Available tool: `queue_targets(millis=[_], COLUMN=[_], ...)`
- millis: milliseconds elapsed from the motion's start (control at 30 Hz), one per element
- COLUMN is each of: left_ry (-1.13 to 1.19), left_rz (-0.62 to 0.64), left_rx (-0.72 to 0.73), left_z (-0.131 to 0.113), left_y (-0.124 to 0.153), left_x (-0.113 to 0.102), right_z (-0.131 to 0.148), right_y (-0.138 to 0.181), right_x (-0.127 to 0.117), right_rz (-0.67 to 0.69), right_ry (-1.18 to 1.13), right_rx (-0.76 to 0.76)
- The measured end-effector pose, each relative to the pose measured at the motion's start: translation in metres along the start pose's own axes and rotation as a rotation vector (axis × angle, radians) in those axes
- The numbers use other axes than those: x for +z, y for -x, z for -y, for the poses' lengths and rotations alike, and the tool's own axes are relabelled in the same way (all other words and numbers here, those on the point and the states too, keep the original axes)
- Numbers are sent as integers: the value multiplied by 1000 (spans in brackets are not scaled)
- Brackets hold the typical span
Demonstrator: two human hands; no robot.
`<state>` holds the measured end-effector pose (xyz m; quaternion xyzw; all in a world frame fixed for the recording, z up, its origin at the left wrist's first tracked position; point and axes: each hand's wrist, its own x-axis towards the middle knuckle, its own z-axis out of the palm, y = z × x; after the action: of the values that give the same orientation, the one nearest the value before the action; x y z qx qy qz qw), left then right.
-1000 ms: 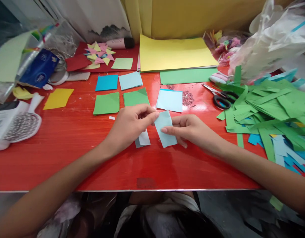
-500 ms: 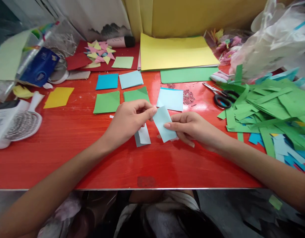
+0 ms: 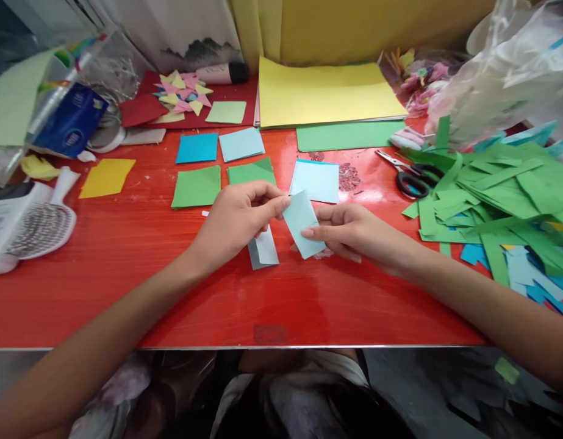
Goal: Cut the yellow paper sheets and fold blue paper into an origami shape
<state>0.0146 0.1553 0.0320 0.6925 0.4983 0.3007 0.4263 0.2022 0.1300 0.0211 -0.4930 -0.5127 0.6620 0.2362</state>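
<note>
A light blue piece of paper (image 3: 302, 222), narrow like a folded sheet, is held in the air between my hands. My left hand (image 3: 244, 219) pinches its upper left corner between thumb and fingers. On its lower right side, the thumb of my right hand (image 3: 349, 230) lies on top with the fingers behind. Partly under my left hand, a folded pale blue-grey paper (image 3: 265, 251) lies on the red table (image 3: 208, 305). Just beyond my hands are a stack of pale blue squares (image 3: 315, 181) and green paper squares (image 3: 251, 172), one partly covered by my left hand.
Scissors (image 3: 412, 177) with black handles lie at right, beside a heap of green paper strips (image 3: 501, 195). Yellow sheets (image 3: 327, 91) are stacked at the back. A hairbrush (image 3: 46, 225) rests at left. A folded paper star (image 3: 185, 94) sits on red paper.
Both hands keep their hold on the light blue paper. The paper and the fingers of my right hand have shifted very slightly; the things on the table are unchanged.
</note>
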Motion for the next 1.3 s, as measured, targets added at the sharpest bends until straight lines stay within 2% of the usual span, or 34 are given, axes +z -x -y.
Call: queue_targets(millis=[367,700,1000,1167,1300], left_ry=[-80,-70,-85,-62,-13], left_rz=[-15,72,94,121,149], left_rx=[17,8,29,57,49], left_z=[3,7,8,8,7], left_y=[-2,-6,-5,-3,-2], left_x=[-1,-3,-2,2,4], right_z=[-3,2,0,-9,-12], right_y=[-1,2,0,-5,-6], right_x=[-5,-1,-2,-4,-4], right_rz=[129,84,66,149,191], right_ry=[14,8,24,-23,82], right_rx=[-35,-3,31,-28,-17])
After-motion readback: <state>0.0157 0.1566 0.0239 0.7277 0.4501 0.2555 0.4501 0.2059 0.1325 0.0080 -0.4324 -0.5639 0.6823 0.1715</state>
